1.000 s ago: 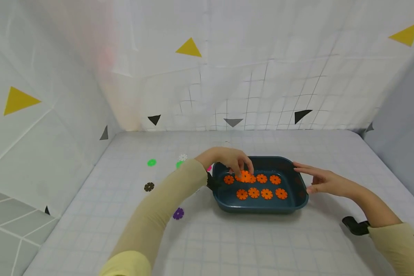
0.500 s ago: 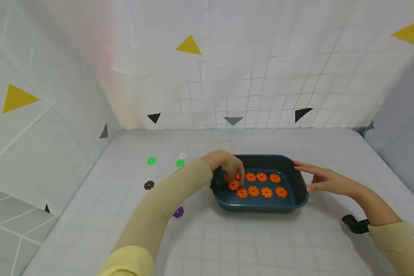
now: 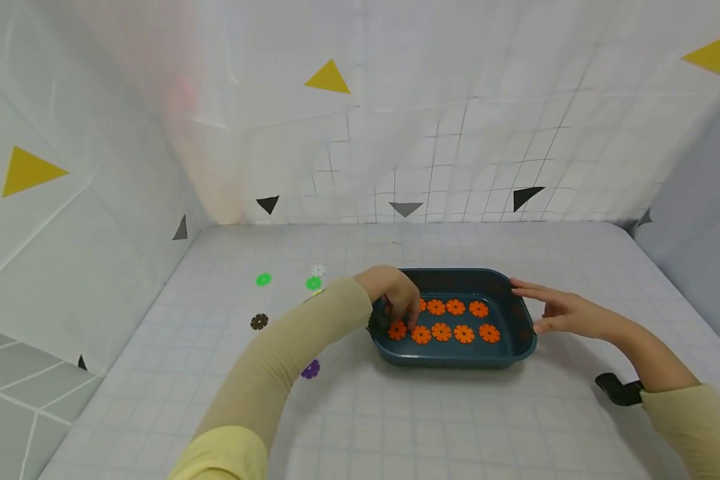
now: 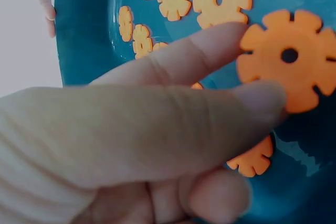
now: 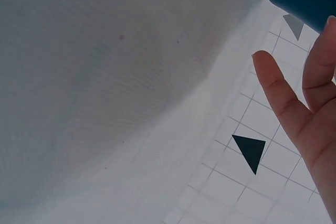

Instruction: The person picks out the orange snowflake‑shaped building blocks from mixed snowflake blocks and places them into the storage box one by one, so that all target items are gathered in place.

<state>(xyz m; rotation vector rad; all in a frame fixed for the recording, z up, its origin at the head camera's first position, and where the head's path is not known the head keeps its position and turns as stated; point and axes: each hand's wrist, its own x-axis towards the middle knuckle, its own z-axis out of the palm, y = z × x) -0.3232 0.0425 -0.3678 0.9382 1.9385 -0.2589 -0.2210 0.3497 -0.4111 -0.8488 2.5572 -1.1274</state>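
My left hand [image 3: 396,293] reaches into a dark blue-green rectangular tray [image 3: 456,363] and pinches an orange notched plastic disc [image 3: 397,330] over the tray's left end. In the left wrist view, the thumb lies on this disc's edge and a finger touches its side. More orange discs [image 3: 441,332] lie flat in two rows on the tray floor; the fingers partly hide the back row's left end. At the tray's right side, my right hand [image 3: 564,315] rests its fingertips on the rim, fingers extended. The right wrist view catches part of that hand [image 5: 320,124].
Left of the tray, loose notched discs lie on the table: two green [image 3: 264,279], one white [image 3: 318,270], one black [image 3: 259,322], and one purple [image 3: 311,369] beside the left sleeve. A yellow piece [image 3: 319,292] is mostly covered by that sleeve. White gridded sheets stand behind.
My left hand has moved left and toward me inside the tray, bringing the orange disc to the left end of the front row. My right hand stays at the rim.
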